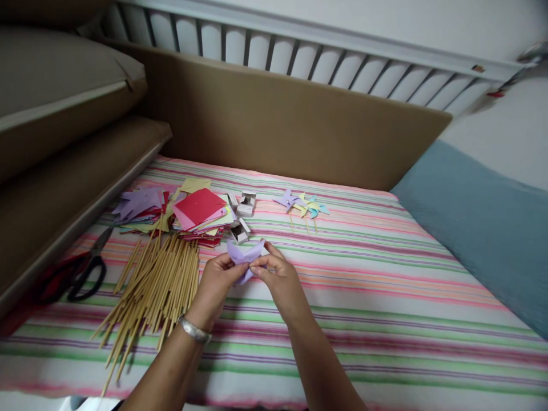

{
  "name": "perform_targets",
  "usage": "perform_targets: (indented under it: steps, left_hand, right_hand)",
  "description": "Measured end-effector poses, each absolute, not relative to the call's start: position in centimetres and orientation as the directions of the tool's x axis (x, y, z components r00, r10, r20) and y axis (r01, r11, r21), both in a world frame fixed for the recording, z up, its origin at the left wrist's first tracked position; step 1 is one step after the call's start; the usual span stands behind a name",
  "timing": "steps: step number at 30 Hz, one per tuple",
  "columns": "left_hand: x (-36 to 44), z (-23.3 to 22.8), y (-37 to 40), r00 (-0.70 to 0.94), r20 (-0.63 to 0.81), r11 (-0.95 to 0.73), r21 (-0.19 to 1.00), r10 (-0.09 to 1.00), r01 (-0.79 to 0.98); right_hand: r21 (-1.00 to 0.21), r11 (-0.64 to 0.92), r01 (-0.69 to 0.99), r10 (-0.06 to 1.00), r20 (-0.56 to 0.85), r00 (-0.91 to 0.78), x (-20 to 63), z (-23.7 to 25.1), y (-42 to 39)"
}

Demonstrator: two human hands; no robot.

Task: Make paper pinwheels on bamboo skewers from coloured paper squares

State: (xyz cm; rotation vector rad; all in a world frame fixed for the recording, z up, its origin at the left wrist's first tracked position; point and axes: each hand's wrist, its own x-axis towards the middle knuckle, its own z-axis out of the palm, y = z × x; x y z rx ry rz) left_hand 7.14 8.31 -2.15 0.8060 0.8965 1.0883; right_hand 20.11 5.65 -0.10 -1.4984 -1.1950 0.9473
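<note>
Purple paper [244, 255] pinched btw left hand [216, 279] & right hand [278, 279] fingers, above striped sheet [385, 297].

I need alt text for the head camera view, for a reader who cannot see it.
Two bare hands, left hand and right hand, pinch a folded lilac paper piece above a striped bed sheet. Thin wooden sticks, stacked coloured paper squares, black scissors lie left.

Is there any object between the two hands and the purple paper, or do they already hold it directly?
Nothing visible stands between them. The left hand and the right hand both pinch the purple paper directly, above the striped sheet. The wooden sticks lie to the left, apart from the paper.
</note>
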Motion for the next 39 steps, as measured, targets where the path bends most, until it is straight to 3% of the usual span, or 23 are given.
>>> perform_targets:
  steps: [6,12,21,39]
  left_hand:
    - [7.6,-1.9,7.9,0.197,-0.231,0.293,0.868,0.953,-0.401]
    - [7.7,-2.3,7.6,0.231,-0.286,0.359,0.842,0.93,-0.403]
    - [7.9,-2.7,7.7,0.231,-0.3,0.373,0.832,0.925,-0.412]
    - [7.9,-2.8,7.4,0.211,-0.326,0.386,0.828,0.921,-0.407]
  right_hand:
    - [-0.989,-0.02,0.148,0.972,0.015,0.235,20.4,-0.3,5.6]
    - [-0.995,-0.096,0.001,0.975,-0.094,0.201,20.5,-1.2,5.4]
    - [-0.988,-0.112,-0.11,0.96,-0.136,0.246,20.3,-2.0,5.7]
    - [-0.984,-0.106,-0.145,0.953,-0.142,0.269,19.7,-1.9,5.6]
